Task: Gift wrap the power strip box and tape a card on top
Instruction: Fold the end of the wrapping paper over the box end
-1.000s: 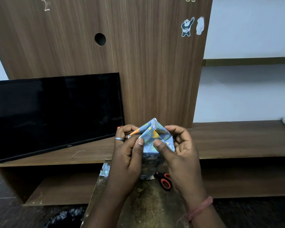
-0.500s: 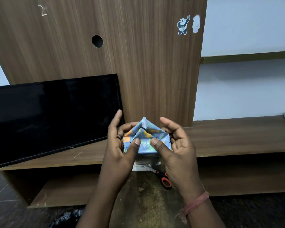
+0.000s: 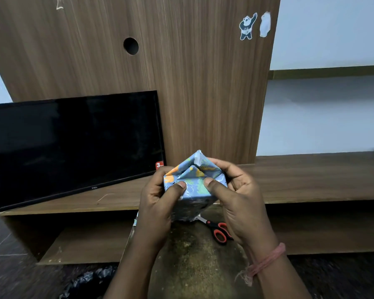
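Paper first: the wrapped box (image 3: 194,190) is held upright in the air between both hands, above the worn table (image 3: 194,262) and in front of the wooden shelf unit (image 3: 311,178). Its upper end faces me, with the blue printed wrapping paper (image 3: 200,167) folded into triangular flaps that rise to a loose peak.

Left hand (image 3: 158,203): fingers curled round the left side of the box, thumb pressing the near flap flat. Right hand (image 3: 235,201): same on the right side, thumb on the near flap, fingers wrapped behind the folded end. Both are gripping the box; neither is free.

Handling, my judgement:
- Box looks small and light, since it is carried easily in the fingers alone. Cardboard under the paper should be stiff enough to take a firm side squeeze.
- Paper is thin and glossy, so probably slippery and quick to crease or tear at the peak, where a white underside already shows.
- Folds will likely spring open if the thumbs lift; no tape is visible on this end.

Where to hold: on the long side faces, low enough to leave the folded end clear, with one thumb kept on the flaps until tape goes on.

Scissors (image 3: 219,230) with orange handles lie on the table just below the box. I see no tape or card. A dark television (image 3: 73,145) leans on the shelf to the left.
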Action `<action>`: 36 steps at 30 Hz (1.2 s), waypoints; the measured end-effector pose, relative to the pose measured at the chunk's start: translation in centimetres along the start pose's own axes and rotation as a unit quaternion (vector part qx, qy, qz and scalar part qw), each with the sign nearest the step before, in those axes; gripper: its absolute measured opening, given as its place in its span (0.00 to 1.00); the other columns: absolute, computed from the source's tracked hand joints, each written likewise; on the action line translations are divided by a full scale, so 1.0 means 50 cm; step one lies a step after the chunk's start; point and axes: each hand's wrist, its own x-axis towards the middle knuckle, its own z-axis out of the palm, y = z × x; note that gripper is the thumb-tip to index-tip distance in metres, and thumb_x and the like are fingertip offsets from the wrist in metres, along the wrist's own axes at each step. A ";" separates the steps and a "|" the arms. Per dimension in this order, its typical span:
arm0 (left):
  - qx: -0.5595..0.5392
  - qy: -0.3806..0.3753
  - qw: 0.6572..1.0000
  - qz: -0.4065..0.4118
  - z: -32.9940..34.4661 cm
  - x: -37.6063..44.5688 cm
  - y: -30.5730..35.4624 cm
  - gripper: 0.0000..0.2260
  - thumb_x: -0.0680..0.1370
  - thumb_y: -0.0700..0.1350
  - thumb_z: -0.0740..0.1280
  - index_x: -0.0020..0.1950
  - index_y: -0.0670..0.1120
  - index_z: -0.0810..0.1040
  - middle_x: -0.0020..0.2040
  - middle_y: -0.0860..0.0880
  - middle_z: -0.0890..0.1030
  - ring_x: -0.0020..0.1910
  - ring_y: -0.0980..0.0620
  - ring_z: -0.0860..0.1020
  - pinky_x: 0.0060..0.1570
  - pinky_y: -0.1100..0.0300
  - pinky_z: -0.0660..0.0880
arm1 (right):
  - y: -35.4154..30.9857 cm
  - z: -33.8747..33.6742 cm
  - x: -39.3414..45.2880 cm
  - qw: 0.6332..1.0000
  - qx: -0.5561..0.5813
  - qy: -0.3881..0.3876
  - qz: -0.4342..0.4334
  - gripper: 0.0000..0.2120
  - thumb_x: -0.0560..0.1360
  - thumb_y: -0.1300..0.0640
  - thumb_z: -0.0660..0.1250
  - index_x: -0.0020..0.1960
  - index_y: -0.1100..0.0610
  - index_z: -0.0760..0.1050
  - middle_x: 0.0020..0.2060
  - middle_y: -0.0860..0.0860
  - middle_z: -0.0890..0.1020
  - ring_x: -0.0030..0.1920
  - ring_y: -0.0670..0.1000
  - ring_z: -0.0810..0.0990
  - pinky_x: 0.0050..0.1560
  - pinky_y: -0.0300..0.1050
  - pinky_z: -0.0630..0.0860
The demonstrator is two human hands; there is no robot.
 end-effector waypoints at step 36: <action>0.121 -0.035 0.983 0.133 -0.012 0.008 0.006 0.04 0.81 0.44 0.66 0.52 0.45 0.79 0.53 0.49 0.78 0.55 0.50 0.78 0.56 0.56 0.74 | 0.017 -0.003 -0.008 0.988 -0.111 -0.049 -0.097 0.13 0.80 0.64 0.62 0.61 0.61 0.82 0.69 0.52 0.77 0.72 0.52 0.73 0.70 0.63 0.70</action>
